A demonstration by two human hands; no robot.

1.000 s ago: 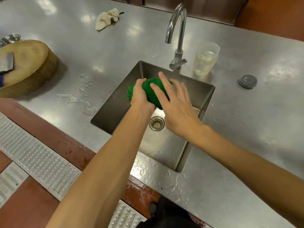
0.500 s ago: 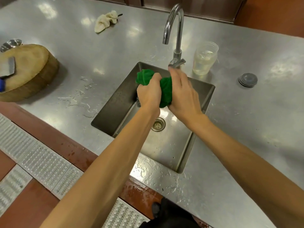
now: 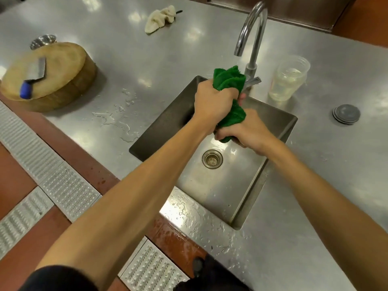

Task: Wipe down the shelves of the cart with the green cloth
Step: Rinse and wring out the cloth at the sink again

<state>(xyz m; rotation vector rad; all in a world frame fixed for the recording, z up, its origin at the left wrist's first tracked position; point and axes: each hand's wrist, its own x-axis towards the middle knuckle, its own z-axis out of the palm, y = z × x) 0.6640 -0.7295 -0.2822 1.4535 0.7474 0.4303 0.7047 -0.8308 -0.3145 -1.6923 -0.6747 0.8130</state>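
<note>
The green cloth (image 3: 228, 80) is bunched into a twisted roll above the steel sink (image 3: 273, 156). My left hand (image 3: 212, 103) is clenched around its upper part, with a tuft of cloth sticking out above the fist. My right hand (image 3: 245, 131) is clenched around its lower end, just below and to the right of the left hand. Both fists are held over the basin, above the drain (image 3: 212, 159). No cart is in view.
A curved faucet (image 3: 251, 38) rises behind the cloth, with a clear plastic cup (image 3: 288, 80) to its right and a grey sink plug (image 3: 346, 113) further right. A round wooden chopping block (image 3: 63, 78) carrying a cleaver (image 3: 34, 76) sits left. A beige rag (image 3: 160, 17) lies far back. Water puddles (image 3: 121, 120) wet the counter.
My right hand went from open beside the cloth to clenched on its lower end. Both hands have twisted the cloth into a tighter roll and lifted it slightly towards the faucet.
</note>
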